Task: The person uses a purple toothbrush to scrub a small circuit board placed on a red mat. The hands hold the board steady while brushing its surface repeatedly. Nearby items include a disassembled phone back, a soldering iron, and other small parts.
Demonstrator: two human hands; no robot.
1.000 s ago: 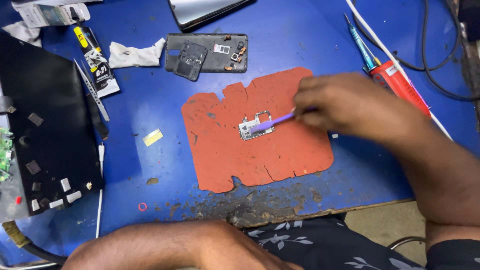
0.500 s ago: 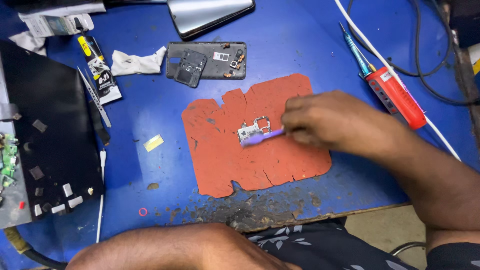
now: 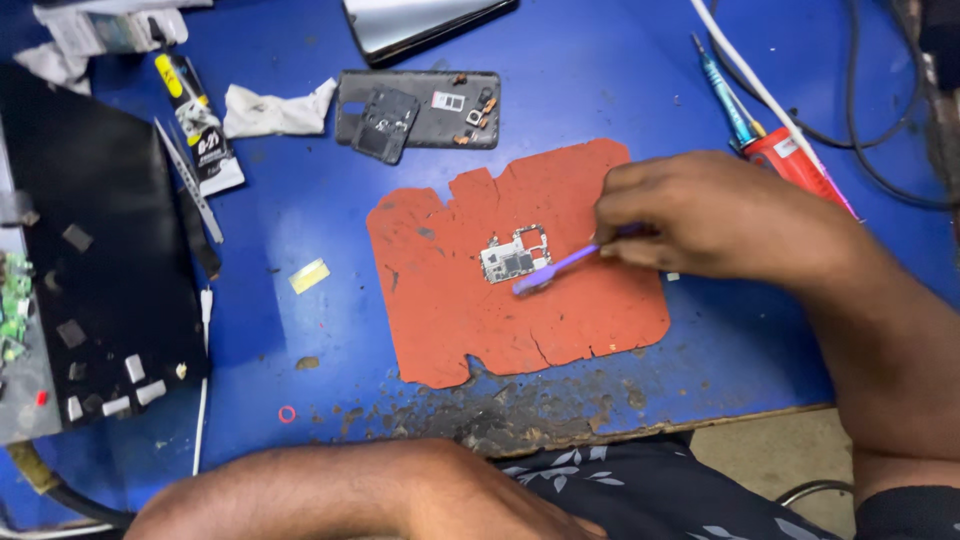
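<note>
Circuit board [image 3: 513, 255], small and grey with bare metal shields, lies flat near the middle of an orange heat mat [image 3: 520, 330] on the blue desk [image 3: 300, 330], just to the left of the right hand [image 3: 700, 215]. Right hand: fingers curled and pinched around the handle of a purple brush [image 3: 556, 269], whose bristle end touches the lower right edge of the board. Left hand: out of view; only the left forearm [image 3: 330, 495] shows, lying along the near edge of the desk, so its grip cannot be told. Beyond the board, farther from the hands, lies a dark phone frame [image 3: 420, 108] with loose parts on it. Behind the right hand rest a red-handled tool [image 3: 795, 160] and a teal-handled tool [image 3: 725, 92]. Far to the left lie a black panel [image 3: 100, 260], a glue tube [image 3: 195, 125] and tweezers [image 3: 190, 185].
</note>
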